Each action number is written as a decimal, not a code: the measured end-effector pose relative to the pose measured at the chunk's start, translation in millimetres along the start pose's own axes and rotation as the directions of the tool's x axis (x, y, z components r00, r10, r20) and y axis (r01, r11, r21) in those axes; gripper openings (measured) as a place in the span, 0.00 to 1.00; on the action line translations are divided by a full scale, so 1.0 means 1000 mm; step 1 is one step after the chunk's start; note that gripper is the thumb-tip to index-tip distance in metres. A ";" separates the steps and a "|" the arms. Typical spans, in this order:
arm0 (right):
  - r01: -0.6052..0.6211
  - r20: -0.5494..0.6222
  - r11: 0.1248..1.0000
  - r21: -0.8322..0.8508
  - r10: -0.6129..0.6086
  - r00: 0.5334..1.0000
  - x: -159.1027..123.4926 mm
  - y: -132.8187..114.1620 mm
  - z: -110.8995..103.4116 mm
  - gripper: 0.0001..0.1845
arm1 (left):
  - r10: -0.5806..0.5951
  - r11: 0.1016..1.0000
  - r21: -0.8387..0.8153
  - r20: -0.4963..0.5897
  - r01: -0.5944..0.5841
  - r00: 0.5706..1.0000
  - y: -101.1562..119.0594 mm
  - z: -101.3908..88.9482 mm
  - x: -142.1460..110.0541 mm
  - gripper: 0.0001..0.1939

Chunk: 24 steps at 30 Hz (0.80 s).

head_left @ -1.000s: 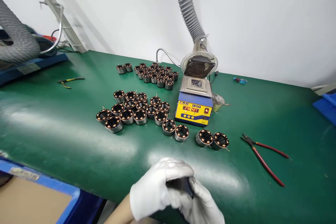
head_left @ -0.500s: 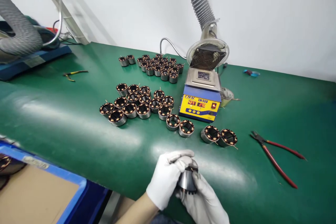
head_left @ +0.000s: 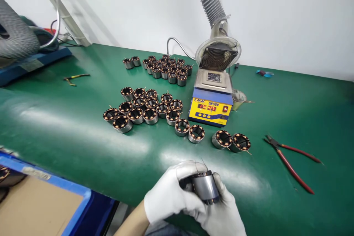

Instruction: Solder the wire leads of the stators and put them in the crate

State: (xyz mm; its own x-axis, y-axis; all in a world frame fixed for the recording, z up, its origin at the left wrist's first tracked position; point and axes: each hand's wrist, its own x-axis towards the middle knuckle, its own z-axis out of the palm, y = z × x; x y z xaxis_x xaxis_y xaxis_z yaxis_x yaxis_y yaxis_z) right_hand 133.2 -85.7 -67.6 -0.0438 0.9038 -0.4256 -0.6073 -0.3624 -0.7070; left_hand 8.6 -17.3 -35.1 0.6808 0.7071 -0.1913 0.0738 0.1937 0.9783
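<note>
Close to the table's front edge, a motor stator (head_left: 206, 188) is held tilted between my two white-gloved hands. It has a smooth grey metal body, dark ends and thin wire ends sticking up from its top. My left hand (head_left: 174, 193) grips its left side, with fingers over the top and the thumb below. From the right and beneath, my right hand (head_left: 225, 208) closes around it; part of that hand is hidden behind the stator. Beyond my hands, a pair of stators (head_left: 222, 139) with copper windings stands on the green table (head_left: 132, 169).
More stators (head_left: 151, 116) stand in a group at mid-table, with another group (head_left: 165, 73) behind. A blue-and-yellow solder pot (head_left: 210, 108) sits under a fume hood (head_left: 218, 53). Red-handled cutters (head_left: 293, 169) lie right, yellow-handled pliers (head_left: 76, 77) left. A blue bin (head_left: 87, 195) is lower left.
My left hand has shifted its hold to the stator's left side, uncovering more of its body and the wire ends on top. The view has moved slightly.
</note>
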 end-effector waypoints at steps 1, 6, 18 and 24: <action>-0.070 0.059 0.996 0.057 0.067 0.996 0.000 0.000 0.001 0.29 | -0.062 0.995 -0.076 -0.059 0.058 0.996 0.001 0.003 0.003 0.16; -0.317 0.253 0.874 0.369 0.234 0.939 -0.002 -0.002 0.002 0.27 | -0.209 0.948 -0.311 -0.435 0.071 0.876 0.001 0.007 0.014 0.05; 0.067 -0.146 0.989 0.128 -0.048 0.988 -0.006 0.011 0.006 0.23 | -0.209 0.948 -0.309 -0.399 0.084 0.893 0.013 0.004 0.008 0.05; 0.282 -0.364 0.865 -0.415 -0.442 0.820 0.003 0.034 0.007 0.27 | -0.105 0.911 -0.410 -0.348 -0.050 0.932 -0.008 -0.014 0.009 0.32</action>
State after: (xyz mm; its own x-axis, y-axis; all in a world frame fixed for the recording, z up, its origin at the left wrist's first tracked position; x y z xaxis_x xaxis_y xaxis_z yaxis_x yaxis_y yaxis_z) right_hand 106.9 -94.1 -89.2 0.5218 0.8180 -0.2420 -0.2080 -0.1531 -0.9661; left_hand 3.5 -2.7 -45.7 0.3732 0.8748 -0.3090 -0.2660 0.4199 0.8677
